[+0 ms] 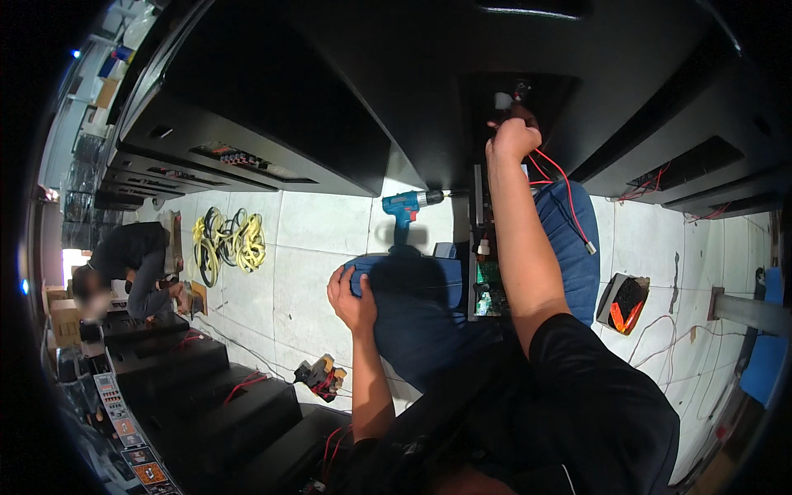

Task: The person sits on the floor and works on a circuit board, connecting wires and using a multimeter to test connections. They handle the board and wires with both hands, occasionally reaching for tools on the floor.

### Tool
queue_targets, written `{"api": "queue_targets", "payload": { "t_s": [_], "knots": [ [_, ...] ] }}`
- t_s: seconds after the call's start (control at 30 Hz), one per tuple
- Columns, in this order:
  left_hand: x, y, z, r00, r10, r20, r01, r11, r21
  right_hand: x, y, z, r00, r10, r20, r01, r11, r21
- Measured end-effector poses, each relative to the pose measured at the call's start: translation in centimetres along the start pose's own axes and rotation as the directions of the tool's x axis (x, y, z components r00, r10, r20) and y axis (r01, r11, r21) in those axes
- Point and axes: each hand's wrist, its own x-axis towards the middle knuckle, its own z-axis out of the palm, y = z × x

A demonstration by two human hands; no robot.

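My right hand (pixel 514 139) reaches into a rectangular recess (pixel 474 103) in a large black cabinet (pixel 396 58). Its fingers are closed; what they grip is hidden in the dark recess, close to a small white part (pixel 502 101). Red wires (pixel 571 188) hang from beside that hand down over my right knee and end in a small pale connector (pixel 591 247). My left hand (pixel 355 304) rests on my left knee with its fingers spread, holding nothing. Between my legs stands a black panel with a green circuit board (pixel 487 285).
A teal cordless drill (pixel 402 209) lies on the pale floor (pixel 313 231). Coiled yellow and black cables (pixel 231 241), a box with orange-handled tools (pixel 624 305) and more black cabinets (pixel 239 153) surround me. Another person (pixel 136 264) crouches at the far left.
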Motion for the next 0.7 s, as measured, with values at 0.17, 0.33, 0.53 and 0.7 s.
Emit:
{"api": "queue_targets", "payload": {
  "t_s": [0.17, 0.33, 0.53, 0.7],
  "knots": [
    [-0.1, 0.1, -0.2, 1.000, 0.015, 0.008, -0.015, 1.000, -0.008, 0.0, 0.2, -0.1, 1.000, -0.008, 0.017, 0.008, 1.000, 0.008],
    [-0.1, 0.1, -0.1, 1.000, -0.004, 0.003, 0.004, 1.000, -0.006, 0.0, 0.3, -0.1, 1.000, -0.004, 0.018, 0.004, 1.000, 0.010],
    [0.0, 0.4, 0.3, 1.000, 0.018, -0.005, -0.018, 1.000, 0.001, 0.6, 0.1, 0.0, 0.997, 0.079, 0.015, -0.080, 0.990, 0.117],
    [-0.1, 0.0, 0.1, 0.997, 0.073, -0.036, -0.073, 0.997, 0.016, 0.2, -0.8, 0.6, 0.937, 0.349, -0.020, -0.344, 0.931, 0.126]
  ]
}}
